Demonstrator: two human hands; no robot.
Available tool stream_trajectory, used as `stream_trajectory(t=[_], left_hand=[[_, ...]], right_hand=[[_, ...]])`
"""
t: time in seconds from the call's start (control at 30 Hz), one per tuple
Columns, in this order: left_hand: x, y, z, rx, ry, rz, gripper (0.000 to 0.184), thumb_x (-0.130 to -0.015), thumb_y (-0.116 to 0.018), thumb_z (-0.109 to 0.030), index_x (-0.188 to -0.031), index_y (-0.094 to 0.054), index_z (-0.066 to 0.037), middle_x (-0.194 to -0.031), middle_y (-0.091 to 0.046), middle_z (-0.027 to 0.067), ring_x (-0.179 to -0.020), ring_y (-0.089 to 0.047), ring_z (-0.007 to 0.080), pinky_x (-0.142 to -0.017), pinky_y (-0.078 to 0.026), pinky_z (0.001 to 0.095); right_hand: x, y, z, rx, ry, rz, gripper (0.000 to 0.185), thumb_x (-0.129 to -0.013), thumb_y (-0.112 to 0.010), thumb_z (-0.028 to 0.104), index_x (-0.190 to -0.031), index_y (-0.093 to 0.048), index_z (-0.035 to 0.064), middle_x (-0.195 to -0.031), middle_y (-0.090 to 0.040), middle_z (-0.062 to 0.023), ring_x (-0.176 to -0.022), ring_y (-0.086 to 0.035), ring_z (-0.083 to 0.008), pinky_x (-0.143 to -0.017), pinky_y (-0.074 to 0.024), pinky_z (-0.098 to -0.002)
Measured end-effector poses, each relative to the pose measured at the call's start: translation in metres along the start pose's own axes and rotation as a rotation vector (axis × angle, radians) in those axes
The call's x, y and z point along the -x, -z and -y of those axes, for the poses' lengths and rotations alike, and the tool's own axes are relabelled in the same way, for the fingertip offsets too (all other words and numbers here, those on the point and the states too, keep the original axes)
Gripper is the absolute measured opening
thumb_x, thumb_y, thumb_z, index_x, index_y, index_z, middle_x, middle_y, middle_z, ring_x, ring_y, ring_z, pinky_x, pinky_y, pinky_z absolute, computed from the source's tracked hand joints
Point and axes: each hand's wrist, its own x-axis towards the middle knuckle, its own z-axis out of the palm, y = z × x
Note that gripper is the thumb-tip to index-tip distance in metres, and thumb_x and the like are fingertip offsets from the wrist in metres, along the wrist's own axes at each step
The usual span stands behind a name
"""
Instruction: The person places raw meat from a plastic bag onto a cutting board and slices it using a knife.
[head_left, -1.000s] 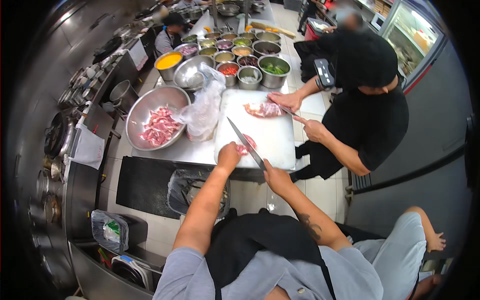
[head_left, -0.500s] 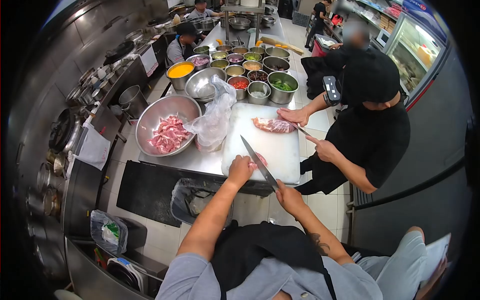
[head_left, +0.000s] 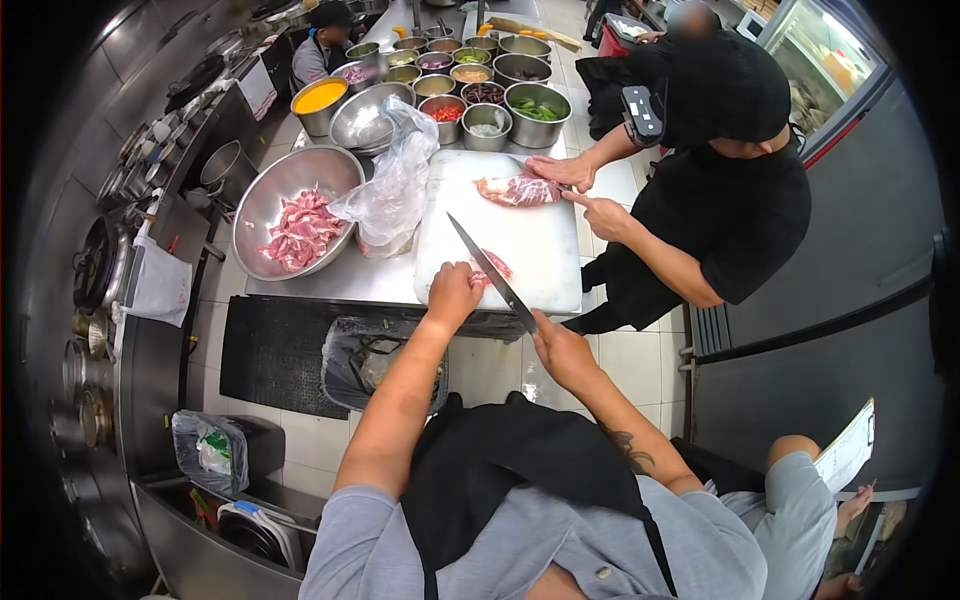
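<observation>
Gripping knife [head_left: 492,273] in right hand [head_left: 565,354], holding small meat piece [head_left: 501,265] under left hand [head_left: 455,292] toward near edge of cutting board [head_left: 545,255]; possibly risking a cut through slipping so close to left hand.

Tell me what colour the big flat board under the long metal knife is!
The big flat rectangular board is white. It shows best in the head view.

1 long knife [head_left: 495,278] slanted over 1 small, pink piece of meat [head_left: 500,267] on the white cutting board [head_left: 547,250], its handle past the board's near edge.
</observation>
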Motion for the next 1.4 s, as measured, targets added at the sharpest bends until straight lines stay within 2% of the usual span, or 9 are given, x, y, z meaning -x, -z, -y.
stream_trajectory(t=[0.1,0.3,0.4,0.57,0.67,0.77,0.9,1.3,1.4], left_hand=[[-0.003,-0.004,0.004,-0.024,0.013,0.015,0.02,-0.085,-0.074,-0.019,-0.093,-0.068,-0.002,-0.093,-0.064,0.0238,-0.087,-0.065,0.0441,-0.079,-0.055,0.0529],[-0.008,-0.006,0.009,-0.047,0.05,0.045,0.02,-0.086,-0.072,-0.02,-0.092,-0.068,-0.001,-0.093,-0.064,0.0251,-0.088,-0.065,0.0455,-0.079,-0.055,0.0539],[-0.009,-0.002,0.006,-0.032,0.066,0.052,0.021,-0.087,-0.071,-0.021,-0.092,-0.068,-0.001,-0.093,-0.064,0.025,-0.09,-0.065,0.0456,-0.08,-0.055,0.0537],[-0.011,0.0,0.003,-0.029,0.066,-0.016,0.022,-0.086,-0.073,-0.021,-0.096,-0.071,-0.001,-0.089,-0.066,0.0235,-0.088,-0.066,0.0431,-0.08,-0.054,0.0506],[-0.013,0.002,0.014,0.055,-0.055,0.121,0.019,-0.085,-0.072,-0.019,-0.096,-0.072,-0.003,-0.094,-0.064,0.0245,-0.093,-0.065,0.0443,-0.085,-0.055,0.0515],[-0.009,0.014,0.01,0.065,-0.023,0.28,0.02,-0.083,-0.072,-0.019,-0.096,-0.073,-0.003,-0.093,-0.064,0.0247,-0.093,-0.065,0.0439,-0.085,-0.055,0.0505],[-0.001,0.013,0.009,0.06,-0.04,0.247,0.021,-0.081,-0.073,-0.019,-0.096,-0.073,-0.003,-0.091,-0.065,0.0247,-0.092,-0.065,0.0439,-0.086,-0.055,0.0501],[-0.005,0.007,0.024,-0.006,-0.009,0.109,0.02,-0.08,-0.073,-0.018,-0.091,-0.072,-0.001,-0.088,-0.067,0.0248,-0.089,-0.065,0.043,-0.083,-0.055,0.0501],[-0.007,0.004,0.031,-0.004,-0.038,0.097,0.023,-0.081,-0.074,-0.021,-0.09,-0.073,0.001,-0.082,-0.07,0.0215,-0.089,-0.065,0.0409,-0.082,-0.054,0.0499]], right_hand=[[0.003,0.011,0.01,0.051,-0.06,0.094,0.051,-0.1,-0.06,0.019,-0.148,-0.047,0.0056,-0.096,-0.069,-0.0217,-0.084,-0.069,-0.0423,-0.072,-0.0551,-0.0533],[0.06,0.036,-0.009,0.163,-0.087,0.112,0.045,-0.1,-0.062,0.018,-0.143,-0.053,0.01,-0.085,-0.068,-0.0172,-0.079,-0.068,-0.0397,-0.071,-0.0554,-0.0506],[0.088,0.057,-0.01,0.116,-0.144,0.182,0.048,-0.099,-0.062,0.019,-0.145,-0.051,0.0129,-0.088,-0.069,-0.0186,-0.08,-0.069,-0.0417,-0.072,-0.056,-0.0529],[0.101,0.08,0.003,0.116,-0.181,0.214,0.046,-0.098,-0.063,0.016,-0.143,-0.055,0.009,-0.091,-0.071,-0.0185,-0.083,-0.07,-0.0401,-0.074,-0.0558,-0.0507],[0.098,0.086,0.008,0.085,-0.174,0.201,0.044,-0.098,-0.064,0.013,-0.141,-0.057,0.0065,-0.093,-0.072,-0.0185,-0.084,-0.07,-0.0396,-0.075,-0.0557,-0.049],[0.095,0.082,0.007,0.055,-0.135,0.14,0.045,-0.099,-0.063,0.016,-0.142,-0.055,0.0083,-0.091,-0.07,-0.0189,-0.082,-0.07,-0.0399,-0.073,-0.056,-0.0505],[0.089,0.077,0.013,0.049,-0.121,0.075,0.044,-0.099,-0.062,0.018,-0.142,-0.055,0.0099,-0.09,-0.069,-0.0189,-0.08,-0.069,-0.0397,-0.071,-0.0561,-0.0509],[0.087,0.089,0.002,0.128,-0.096,0.177,0.043,-0.099,-0.062,0.019,-0.14,-0.057,0.0086,-0.088,-0.069,-0.0184,-0.08,-0.069,-0.0387,-0.071,-0.056,-0.0502],[0.085,0.095,0.016,0.055,-0.089,0.065,0.042,-0.099,-0.062,0.019,-0.139,-0.058,0.0078,-0.088,-0.069,-0.0184,-0.08,-0.069,-0.039,-0.072,-0.0559,-0.0504]])
